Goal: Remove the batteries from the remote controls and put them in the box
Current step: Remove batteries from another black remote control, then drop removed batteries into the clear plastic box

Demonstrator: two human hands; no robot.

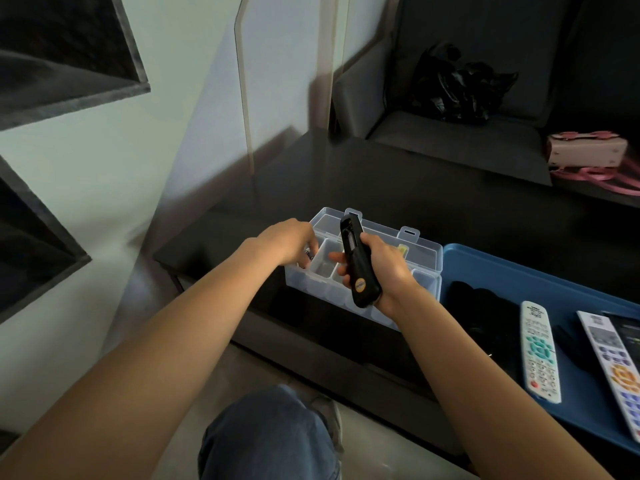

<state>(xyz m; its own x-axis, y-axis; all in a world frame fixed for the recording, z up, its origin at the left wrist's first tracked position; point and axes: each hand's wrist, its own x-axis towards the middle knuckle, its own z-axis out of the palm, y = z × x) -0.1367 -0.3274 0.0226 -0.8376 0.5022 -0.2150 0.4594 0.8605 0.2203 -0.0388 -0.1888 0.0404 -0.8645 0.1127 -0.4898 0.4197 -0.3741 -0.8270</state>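
Note:
A clear plastic box (424, 268) with divided compartments stands open on the dark table, its lid tilted back. My right hand (381, 268) grips a black remote (356, 261) above the box, back side up, its battery bay uncovered. My left hand (291, 242) hovers over the box's left end with its fingers curled down into a compartment; a small battery (307, 253) shows at the fingertips. A yellowish item (402, 250) lies in a far compartment.
A blue tray (485, 265) to the right of the box holds two white remotes (540, 351) (613, 372), black remotes (485, 306) and a dark device. A grey sofa with a black bag (457, 84) and a pink purse (585, 148) stands behind. My knee (270, 434) is below.

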